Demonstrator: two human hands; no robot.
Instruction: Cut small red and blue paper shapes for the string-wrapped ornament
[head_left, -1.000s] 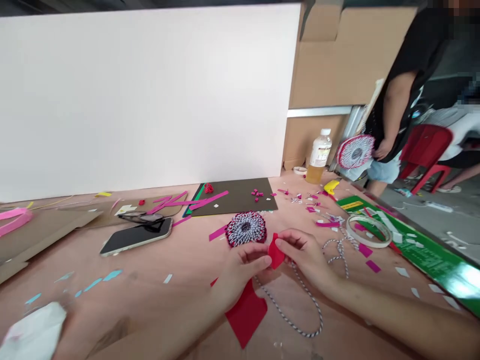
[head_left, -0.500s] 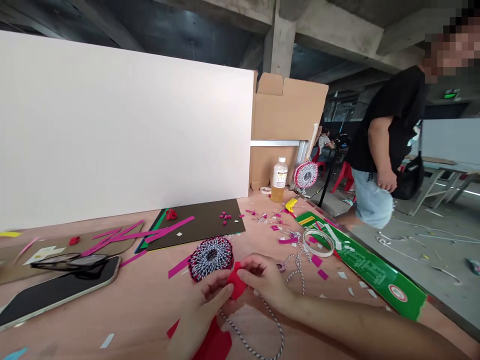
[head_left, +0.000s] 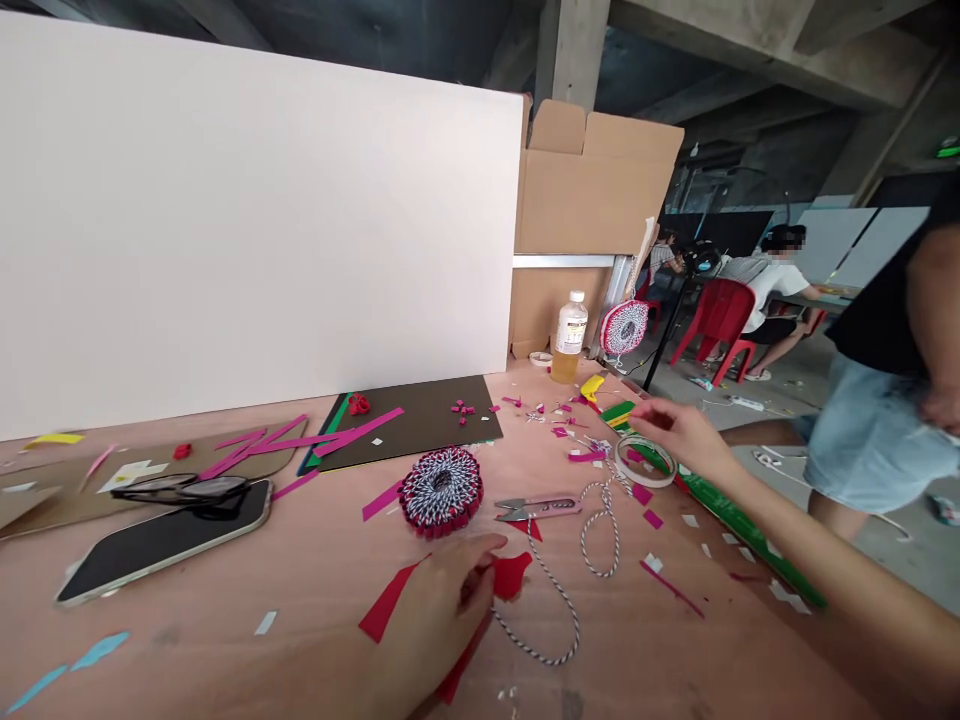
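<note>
My left hand (head_left: 442, 605) is closed at the front of the table, its fingers on a small piece of red paper (head_left: 512, 576). Under that hand lies a larger red sheet (head_left: 386, 603), partly hidden. My right hand (head_left: 688, 437) is stretched out over a green card (head_left: 739, 515), beside a roll of tape (head_left: 624, 465); its fingers are curved and I see nothing between them. A round black-and-white patterned disc with a dark red edge (head_left: 441, 490) sits beyond my left hand. To its right are thread snips (head_left: 540, 508) and a striped cord (head_left: 574, 610).
A phone (head_left: 165, 545) with glasses (head_left: 184, 490) on it lies left, near magenta strips (head_left: 259, 445). A dark sheet (head_left: 420, 425) lies before a white panel (head_left: 255, 220). A bottle (head_left: 570, 340) and yellow cutter (head_left: 592, 388) stand or lie at the back right. A person (head_left: 892, 380) is at right.
My right hand has let go of the red paper and moved right and away toward the tape roll. The left hand keeps the paper, lower. The snips now show, and the person has moved closer.
</note>
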